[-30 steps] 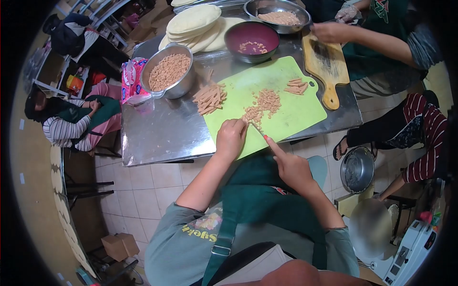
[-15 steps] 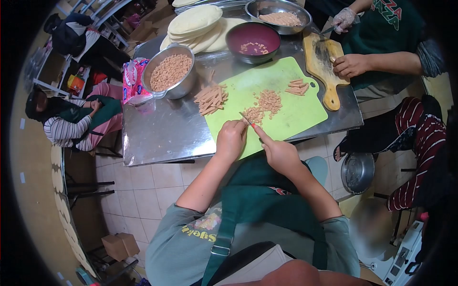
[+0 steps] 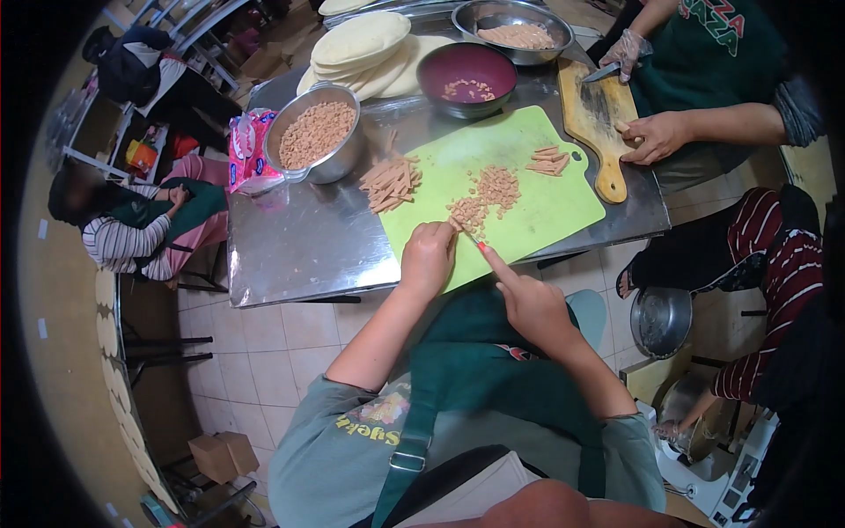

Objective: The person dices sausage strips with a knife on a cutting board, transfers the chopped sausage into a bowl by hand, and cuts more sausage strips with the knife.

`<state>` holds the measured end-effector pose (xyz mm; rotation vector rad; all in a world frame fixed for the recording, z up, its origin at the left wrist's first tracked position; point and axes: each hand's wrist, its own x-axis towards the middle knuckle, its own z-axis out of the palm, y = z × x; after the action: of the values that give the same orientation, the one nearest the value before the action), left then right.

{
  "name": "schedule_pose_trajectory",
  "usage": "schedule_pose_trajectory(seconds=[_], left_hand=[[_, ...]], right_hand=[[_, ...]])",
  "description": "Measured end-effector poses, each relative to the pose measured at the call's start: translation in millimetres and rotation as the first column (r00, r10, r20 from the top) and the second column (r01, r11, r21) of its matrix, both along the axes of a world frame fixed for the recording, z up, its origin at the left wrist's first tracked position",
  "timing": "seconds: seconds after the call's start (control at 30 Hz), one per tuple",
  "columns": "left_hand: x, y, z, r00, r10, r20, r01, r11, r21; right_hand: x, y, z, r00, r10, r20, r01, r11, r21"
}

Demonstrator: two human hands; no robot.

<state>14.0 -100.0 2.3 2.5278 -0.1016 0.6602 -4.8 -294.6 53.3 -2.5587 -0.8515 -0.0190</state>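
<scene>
My right hand [image 3: 534, 304] is closed round a small knife [image 3: 475, 238], its forefinger stretched along the top and the blade low at the chopped pieces. Fingers curled, my left hand [image 3: 428, 258] presses brownish-pink sticks at the near edge of the green cutting board [image 3: 546, 207]; only their ends show. Small diced pieces [image 3: 495, 188] lie just beyond the blade. A pile of uncut sticks [image 3: 390, 183] rests at the board's left edge, and a few more sticks [image 3: 548, 160] are near its right end. A metal pot [image 3: 315, 132] full of diced pieces stands to the left.
Behind the board are a purple bowl [image 3: 466, 77], flatbreads [image 3: 361, 42] and a steel bowl [image 3: 514, 33]. A co-worker's hands hold a knife [image 3: 601, 73] at a wooden board [image 3: 600, 123]. Another person is at the lower right beside a basin [image 3: 660, 322]; two people are at left.
My knife has tipped up, then come back down beside my left fingers. The co-worker's hands have shifted over the wooden board, and the person at lower right now reaches into a bowl.
</scene>
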Motion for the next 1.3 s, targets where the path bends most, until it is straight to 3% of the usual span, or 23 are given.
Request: schedule_pose_trajectory(seconds=[0.37,0.5,0.57,0.8,0.87,1.0,1.07,1.2,1.3], left_hand=[[-0.3,0.7,-3.1,1.0,0.003,0.008,-0.003,1.0,-0.014],[-1.2,1.3,-2.6,1.0,0.009,0.015,-0.008,0.999,-0.046],[-2.0,1.0,-1.5,1.0,0.013,0.002,-0.013,0.999,-0.049],[-0.7,2.4,-2.0,0.999,-0.008,0.031,0.01,0.998,-0.066],[1.4,4.4,-0.1,1.0,-0.022,0.014,0.023,0.998,-0.058],[16.2,8.4,-3.5,0.999,-0.041,0.027,0.042,0.999,-0.033],[21.5,8.7,-2.7,1.0,-0.025,0.009,0.026,0.997,-0.07],[20.7,8.4,1.6,0.998,-0.013,-0.059,0.008,0.996,-0.092],[19.9,10.1,-1.8,1.0,-0.029,-0.006,0.028,0.996,-0.085]], right_hand=[[21.9,22.4,-5.1,0.994,0.036,-0.105,-0.057,0.978,-0.202],[20.8,19.8,-9.1,0.988,0.028,-0.149,-0.058,0.978,-0.199],[11.3,8.6,-11.7,0.989,0.036,-0.141,-0.052,0.992,-0.111],[6.8,-9.6,-4.1,0.957,-0.007,-0.29,-0.009,0.999,-0.052],[14.3,-12.1,-9.8,0.928,0.031,-0.371,0.005,0.995,0.095],[26.3,-9.9,-11.7,0.939,0.021,-0.343,0.028,0.99,0.139],[29.0,-7.0,5.6,0.926,-0.123,-0.356,0.125,0.992,-0.017],[27.6,-6.0,-4.4,0.964,-0.085,-0.254,0.1,0.994,0.043],[22.6,2.0,-7.7,0.974,-0.058,-0.22,0.06,0.998,0.002]])
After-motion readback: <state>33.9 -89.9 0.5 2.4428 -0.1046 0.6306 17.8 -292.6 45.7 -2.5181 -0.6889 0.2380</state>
